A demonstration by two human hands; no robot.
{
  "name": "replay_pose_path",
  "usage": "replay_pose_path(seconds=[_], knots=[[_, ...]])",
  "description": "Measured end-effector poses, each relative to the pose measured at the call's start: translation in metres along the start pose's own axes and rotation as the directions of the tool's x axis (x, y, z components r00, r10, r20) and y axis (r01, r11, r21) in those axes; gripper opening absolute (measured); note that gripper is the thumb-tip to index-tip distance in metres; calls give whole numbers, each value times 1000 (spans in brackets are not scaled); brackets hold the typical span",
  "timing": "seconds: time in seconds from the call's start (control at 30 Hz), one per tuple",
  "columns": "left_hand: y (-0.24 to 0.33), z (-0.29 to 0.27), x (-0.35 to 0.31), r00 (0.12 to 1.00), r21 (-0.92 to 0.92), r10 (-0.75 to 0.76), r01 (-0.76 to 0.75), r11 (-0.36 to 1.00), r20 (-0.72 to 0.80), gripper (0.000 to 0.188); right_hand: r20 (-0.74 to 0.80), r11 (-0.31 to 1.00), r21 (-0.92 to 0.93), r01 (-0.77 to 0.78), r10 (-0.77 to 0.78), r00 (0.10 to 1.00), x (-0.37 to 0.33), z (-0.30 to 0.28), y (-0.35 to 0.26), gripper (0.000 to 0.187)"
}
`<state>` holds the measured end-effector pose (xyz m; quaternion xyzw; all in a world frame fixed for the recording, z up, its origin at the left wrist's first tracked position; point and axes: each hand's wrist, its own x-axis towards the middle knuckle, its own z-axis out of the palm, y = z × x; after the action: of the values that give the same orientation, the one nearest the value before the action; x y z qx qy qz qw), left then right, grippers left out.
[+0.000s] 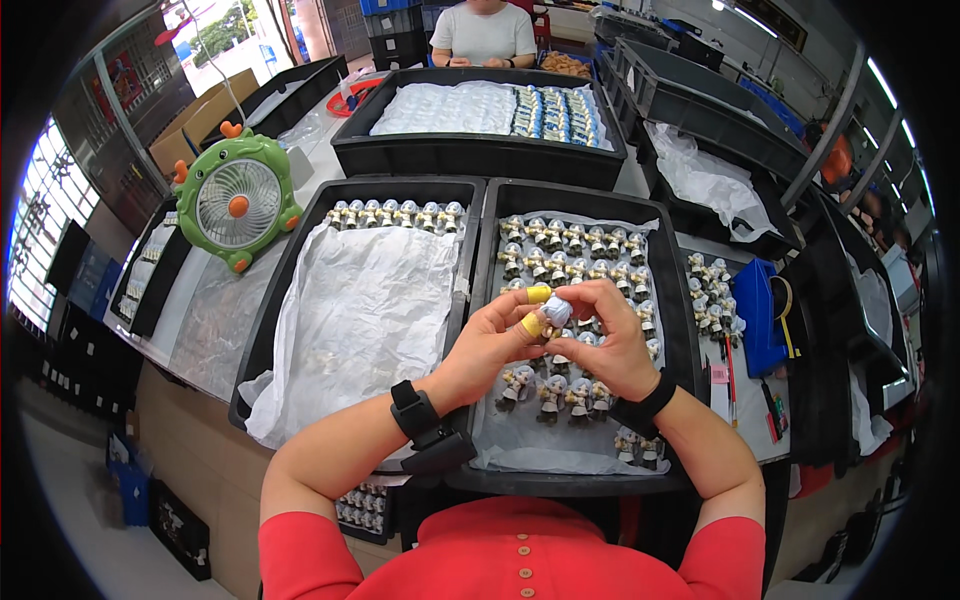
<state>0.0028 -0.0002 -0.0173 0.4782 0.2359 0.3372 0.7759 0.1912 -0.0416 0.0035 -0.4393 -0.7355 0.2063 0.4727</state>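
Between my two hands, above the right black tray (481, 380), is a small figurine (556, 311) with pale grey-blue hair. My left hand (497, 330), with yellow finger covers on its thumb and a finger, grips it from the left. The fingers of my right hand (613, 340) close on it from the right. Under my hands stand rows of similar figurines (550, 395) on a paper liner; my hands hide some of them. In the left black tray (250, 345), one row of figurines (395, 214) stands along the far edge, with white paper (360, 300) covering the rest.
A green animal-shaped fan (238, 200) stands at the left. Beyond both trays is another black tray (480, 155) of wrapped figurines. More figurines (712, 290), a blue holder (757, 315) and pens (731, 385) lie at the right. A person (483, 35) sits across the table.
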Motion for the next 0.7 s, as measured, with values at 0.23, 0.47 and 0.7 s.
replay_pose_path(seconds=[0.23,0.47,0.7], knots=[[-1,-4,2,985,-31,-171,172,985,19,37,31,996,-63,61,-60,998,0,0,0,50],[1,-9,3,970,-72,-233,238,969,74,40,88,999,41,-35,31,996,0,-2,-1,54],[3,-7,1,963,-127,-260,268,955,75,45,81,997,30,-68,66,995,0,-1,0,56]])
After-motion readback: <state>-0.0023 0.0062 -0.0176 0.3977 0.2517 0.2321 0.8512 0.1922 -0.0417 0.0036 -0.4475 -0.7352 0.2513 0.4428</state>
